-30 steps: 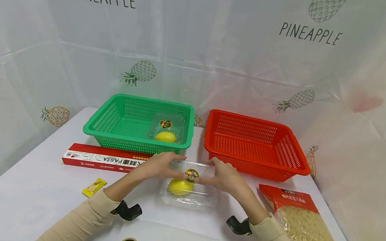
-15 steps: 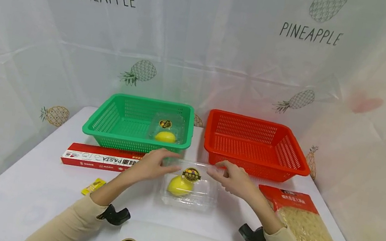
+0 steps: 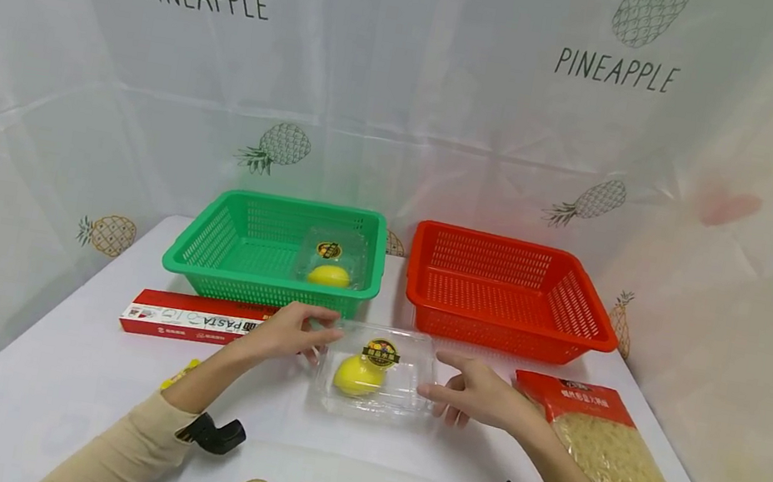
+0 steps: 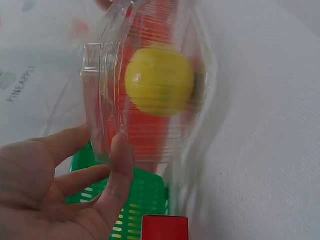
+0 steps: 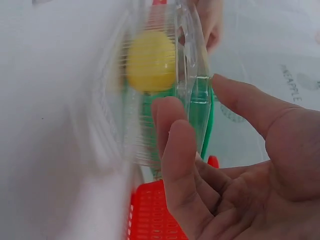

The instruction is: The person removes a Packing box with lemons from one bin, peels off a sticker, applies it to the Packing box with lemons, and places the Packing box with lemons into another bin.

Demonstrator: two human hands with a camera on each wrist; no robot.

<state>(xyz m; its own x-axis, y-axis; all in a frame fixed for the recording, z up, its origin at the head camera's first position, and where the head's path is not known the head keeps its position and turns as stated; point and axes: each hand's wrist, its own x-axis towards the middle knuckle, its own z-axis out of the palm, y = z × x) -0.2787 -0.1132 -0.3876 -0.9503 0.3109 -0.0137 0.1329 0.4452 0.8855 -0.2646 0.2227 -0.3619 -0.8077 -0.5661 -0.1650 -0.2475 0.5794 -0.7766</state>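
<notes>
A clear plastic clamshell box (image 3: 399, 399) sits on the table in the head view, its lid down. Inside lies a yellow lemon (image 3: 359, 376), and a dark round fruit sticker (image 3: 381, 352) is on the lid. My left hand (image 3: 288, 333) is at the box's left end, fingers spread and fingertips right at its rim. At the right end, my right hand (image 3: 476, 392) has its thumb and fingers apart beside the rim. Both wrist views show the lemon through the ribbed side wall, with the left fingers (image 4: 122, 155) and right fingers (image 5: 172, 130) overlapping the box edge.
A green basket (image 3: 199, 272) at the back left holds another boxed lemon (image 3: 330, 275). Beside it stands a red basket (image 3: 508, 336). A pasta box (image 3: 192, 317), a small yellow packet (image 3: 179, 373), a pasta bag (image 3: 613, 458) and a sticker sheet (image 3: 342, 470) lie around.
Both hands have moved apart from over the lid to the box's two ends, uncovering the sticker, which was partly under the thumbs. The box has stayed in place.
</notes>
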